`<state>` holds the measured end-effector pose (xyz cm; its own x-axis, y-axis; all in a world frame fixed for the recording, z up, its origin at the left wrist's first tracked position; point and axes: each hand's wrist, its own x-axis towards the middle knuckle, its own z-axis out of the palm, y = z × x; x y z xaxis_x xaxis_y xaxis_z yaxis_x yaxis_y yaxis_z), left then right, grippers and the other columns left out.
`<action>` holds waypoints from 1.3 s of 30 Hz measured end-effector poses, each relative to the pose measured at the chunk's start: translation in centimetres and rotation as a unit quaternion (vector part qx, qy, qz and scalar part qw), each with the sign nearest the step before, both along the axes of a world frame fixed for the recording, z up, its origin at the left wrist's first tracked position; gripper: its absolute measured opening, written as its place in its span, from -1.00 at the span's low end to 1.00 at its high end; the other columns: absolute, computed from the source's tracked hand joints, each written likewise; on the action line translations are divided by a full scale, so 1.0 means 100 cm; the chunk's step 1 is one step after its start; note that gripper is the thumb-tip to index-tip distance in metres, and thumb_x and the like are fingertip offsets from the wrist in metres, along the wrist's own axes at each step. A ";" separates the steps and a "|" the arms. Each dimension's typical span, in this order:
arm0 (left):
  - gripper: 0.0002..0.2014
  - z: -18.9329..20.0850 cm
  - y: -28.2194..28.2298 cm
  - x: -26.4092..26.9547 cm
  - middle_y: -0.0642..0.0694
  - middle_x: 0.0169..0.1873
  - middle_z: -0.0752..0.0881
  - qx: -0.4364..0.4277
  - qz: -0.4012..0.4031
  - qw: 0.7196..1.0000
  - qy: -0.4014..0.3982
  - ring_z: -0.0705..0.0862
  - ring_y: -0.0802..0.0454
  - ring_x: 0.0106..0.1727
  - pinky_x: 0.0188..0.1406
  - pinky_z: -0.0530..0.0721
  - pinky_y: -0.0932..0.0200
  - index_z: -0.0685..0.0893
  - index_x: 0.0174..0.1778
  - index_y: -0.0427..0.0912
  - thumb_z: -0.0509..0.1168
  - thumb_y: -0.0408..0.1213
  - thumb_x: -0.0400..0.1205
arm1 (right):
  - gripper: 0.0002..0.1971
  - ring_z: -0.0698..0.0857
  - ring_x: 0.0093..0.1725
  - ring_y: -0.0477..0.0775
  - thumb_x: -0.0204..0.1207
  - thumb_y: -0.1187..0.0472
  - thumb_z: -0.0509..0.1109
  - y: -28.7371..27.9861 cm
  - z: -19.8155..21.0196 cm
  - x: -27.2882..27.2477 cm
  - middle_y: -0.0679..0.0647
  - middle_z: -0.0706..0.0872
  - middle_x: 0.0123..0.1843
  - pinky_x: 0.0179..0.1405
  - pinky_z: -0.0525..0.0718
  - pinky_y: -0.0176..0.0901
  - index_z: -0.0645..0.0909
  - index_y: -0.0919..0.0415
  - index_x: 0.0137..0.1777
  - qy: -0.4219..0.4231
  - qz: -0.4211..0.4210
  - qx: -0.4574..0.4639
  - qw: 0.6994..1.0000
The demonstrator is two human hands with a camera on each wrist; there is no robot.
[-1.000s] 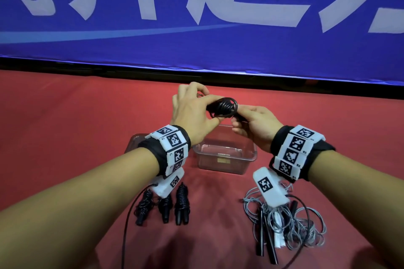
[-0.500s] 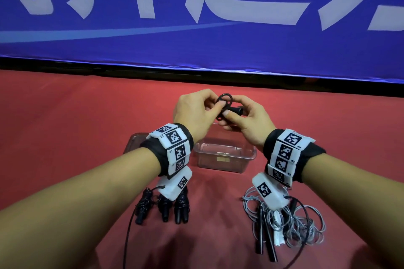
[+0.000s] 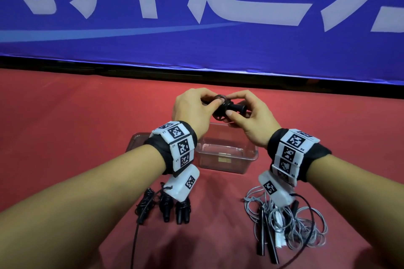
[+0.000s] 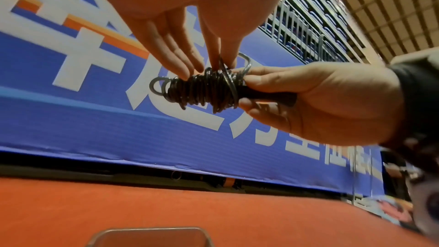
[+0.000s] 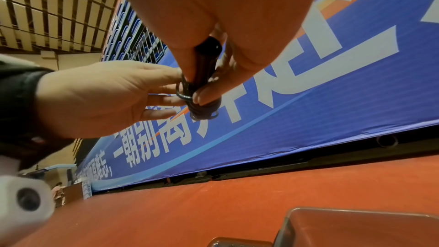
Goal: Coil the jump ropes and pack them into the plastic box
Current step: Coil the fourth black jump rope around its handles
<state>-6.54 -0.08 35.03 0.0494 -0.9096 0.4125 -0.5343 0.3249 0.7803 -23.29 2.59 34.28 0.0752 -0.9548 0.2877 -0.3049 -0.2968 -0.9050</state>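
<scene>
Both hands held a half-wound black jump rope above the clear plastic box

The right hand was curled round the black handles of the thin black jump rope, gripping them at one end, while the left hand pinched the wound cord near the top of the bundle with thumb and fingertips; a few loose loops stuck out at the bundle's far end. The two hands met in the air just over the far rim of the transparent rectangular plastic box, which stood on the red cloth-covered table. Near the person, three coiled black rope bundles lay side by side on the left, and a loose tangle of grey ropes with black handles lay on the right
</scene>
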 end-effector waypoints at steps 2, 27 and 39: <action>-0.91 0.000 -0.002 0.000 0.16 -0.27 0.78 0.012 0.005 1.000 0.016 0.74 0.23 -0.23 -0.12 0.75 0.18 0.78 -0.17 0.07 0.55 -0.09 0.56 | -0.69 0.84 -0.05 0.25 0.62 0.36 0.43 0.000 -0.001 0.000 0.27 0.72 0.04 -0.01 0.85 0.15 0.61 -0.07 0.20 0.010 0.003 0.002 1.000; -0.84 0.006 -0.003 0.000 -0.07 -0.23 0.81 0.181 -0.080 0.979 0.055 0.78 -0.10 -0.25 -0.09 0.86 -0.19 0.77 -0.26 0.01 0.45 -0.13 0.64 | -0.94 0.81 -0.22 0.14 0.71 0.20 0.33 0.005 -0.009 0.003 0.08 0.77 -0.18 -0.06 0.80 0.28 0.52 0.01 0.08 0.049 -0.045 -0.038 0.997; -0.83 -0.004 -0.004 0.002 -0.12 -0.32 0.83 0.181 -0.115 0.977 -0.017 0.85 -0.20 -0.23 -0.14 0.86 -0.20 0.75 -0.28 -0.05 0.46 -0.16 0.63 | -0.94 0.80 -0.35 0.06 0.65 0.16 0.40 0.004 -0.015 0.001 0.04 0.79 -0.29 -0.18 0.80 0.22 0.55 0.01 -0.01 0.096 -0.095 -0.044 0.990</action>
